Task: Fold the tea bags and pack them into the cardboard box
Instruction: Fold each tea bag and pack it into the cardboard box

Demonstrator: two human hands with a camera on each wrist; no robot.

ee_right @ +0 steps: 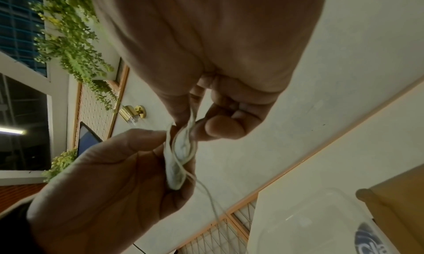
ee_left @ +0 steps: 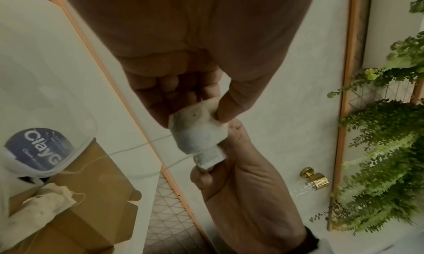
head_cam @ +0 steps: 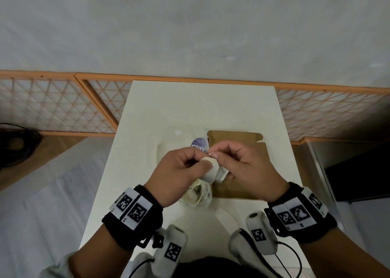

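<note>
Two hands: both on one tea bag [head_cam: 209, 168], held in the air above the bench [head_cam: 190, 109], between the wrists.
left hand [head_cam: 179, 172]: thumb and forefinger clamped on the near-left end of the bag; other fingers [ee_left: 169, 80] curled into the palm.
right hand [head_cam: 242, 166]: fingertips pinching the far-right part, top edge and lower end; in the left wrist view its thumb sits under the narrow folded tab.
bag axis: long axis runs roughly up-left to down-right in the head view, spanning hand to hand; seen edge-on in the right wrist view it is already doubled over, layers bowed apart.
string [ee_right: 206, 190]: hangs loose below the bag, not yet tucked.
cardboard box [head_cam: 238, 138]: open, on the bench right of centre, directly under and beyond the right hand; right hand is the nearer one for the drop.
other bags [ee_left: 45, 201]: loose pile at the box's near-left edge; cannot tell whether inside it.
plastic container [head_cam: 168, 142]: clear, labelled, left of the box.
step (judgement): fold in progress; next needs the layers pressed flat, then a short carry forward and right.
</note>
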